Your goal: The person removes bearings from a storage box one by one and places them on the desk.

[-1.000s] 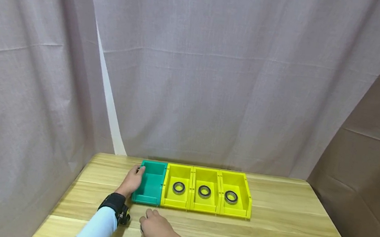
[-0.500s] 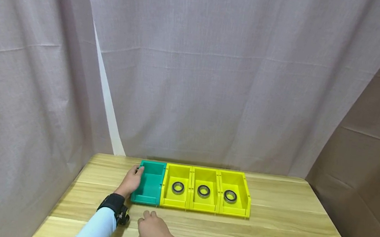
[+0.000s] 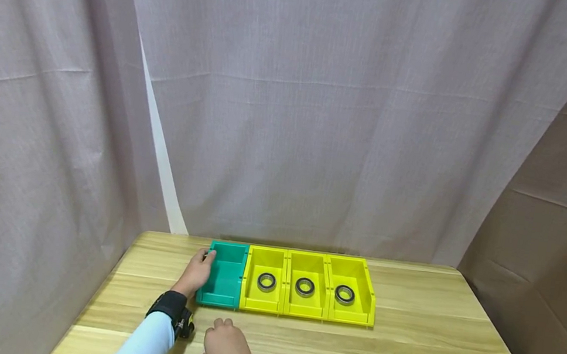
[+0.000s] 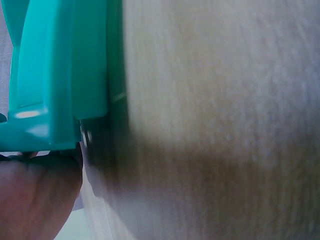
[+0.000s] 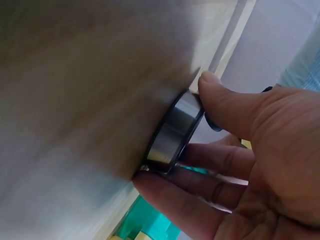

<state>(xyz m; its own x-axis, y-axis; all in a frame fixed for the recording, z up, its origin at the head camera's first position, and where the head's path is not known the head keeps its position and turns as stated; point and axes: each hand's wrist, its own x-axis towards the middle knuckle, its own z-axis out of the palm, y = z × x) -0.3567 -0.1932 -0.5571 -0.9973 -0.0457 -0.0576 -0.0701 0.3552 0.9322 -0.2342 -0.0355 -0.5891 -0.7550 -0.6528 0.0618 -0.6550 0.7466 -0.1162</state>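
My left hand (image 3: 194, 274) grips the left side wall of a green bin (image 3: 224, 276), its thumb over the rim. The left wrist view shows this bin (image 4: 60, 75) close up, with the hand partly behind it. Near the table's front, my right hand (image 3: 228, 350) is low over the wood. In the right wrist view its thumb and fingers hold a ring bearing (image 5: 175, 132) by the outer edge, flat against the tabletop. From the head view that bearing is hidden under the hand. Three yellow bins adjoin the green one, holding one bearing each: left (image 3: 266, 282), middle (image 3: 305, 287), right (image 3: 344, 295).
The bins stand in one row at the back of a wooden table (image 3: 427, 348), the right yellow bin (image 3: 368, 305) at its end. Grey curtains (image 3: 319, 146) hang behind and on the left. A brown cloth (image 3: 554, 263) is on the right.
My right hand has shifted slightly left and nearer to me, and its thumb now shows at the lower left. The left hand stays on the green bin.
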